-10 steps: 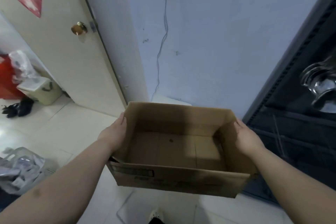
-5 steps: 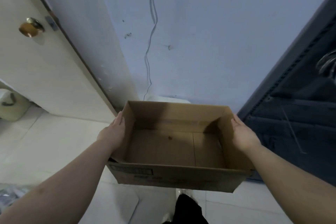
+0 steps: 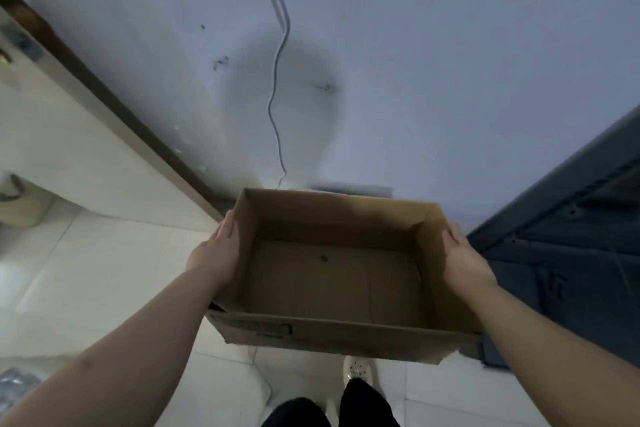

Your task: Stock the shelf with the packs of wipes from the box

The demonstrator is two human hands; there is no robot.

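1. Box [image 3: 332,334]: cardboard, open-topped, carried level above tiled floor [image 3: 104,270].
2. Left hand [image 3: 214,260]: flat against left side, fingers straight.
3. Right hand [image 3: 465,262]: flat against right side, fingers straight.
4. Cable [image 3: 277,80] on wall [image 3: 433,45] behind; dark shelf unit [image 3: 571,236] right.

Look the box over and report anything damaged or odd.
The box is empty. Its near right bottom corner is torn and ragged, and a small dark spot marks the floor inside. Nothing else stands out.
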